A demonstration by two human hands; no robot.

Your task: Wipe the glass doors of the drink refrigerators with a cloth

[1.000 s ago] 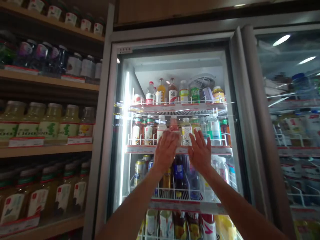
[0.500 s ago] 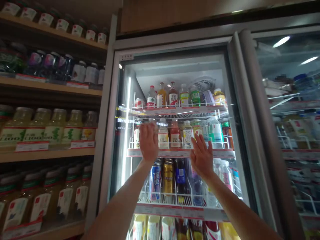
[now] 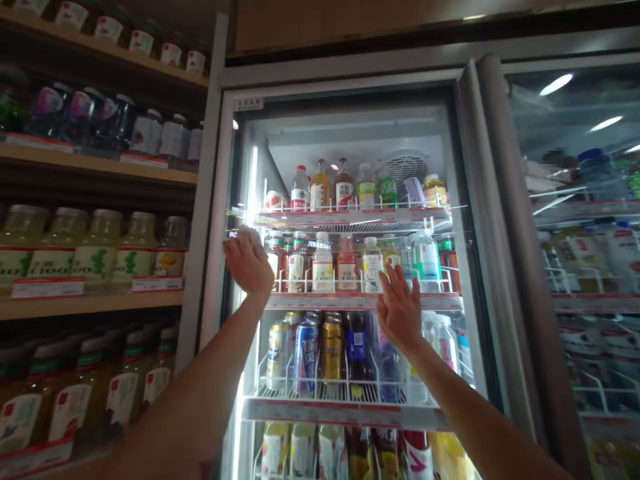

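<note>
My left hand (image 3: 249,263) is raised at the left side of the glass door (image 3: 345,123) of a lit drinks fridge. Its fingers are close together and a little bent over a pale, blurred patch, which I cannot make out. Nothing shows in my right hand (image 3: 400,307), whose fingers are apart and laid toward the glass, in front of the middle shelf. Through the pane, bottles stand behind the hands, among them a pink-red bottle (image 3: 347,265) and a bottle with a white label (image 3: 372,267).
Cans, such as a blue can (image 3: 306,357) and a gold can (image 3: 333,350), stand on a lower fridge shelf. A thick metal door edge (image 3: 505,233) runs down the right, beside another glass door. At left, a wooden shelf (image 3: 100,303) unit holds rows of bottles.
My left hand has moved left across the glass to the door's left side, the pale patch going with it. My right hand stays nearly in place. The view has shifted slightly.
</note>
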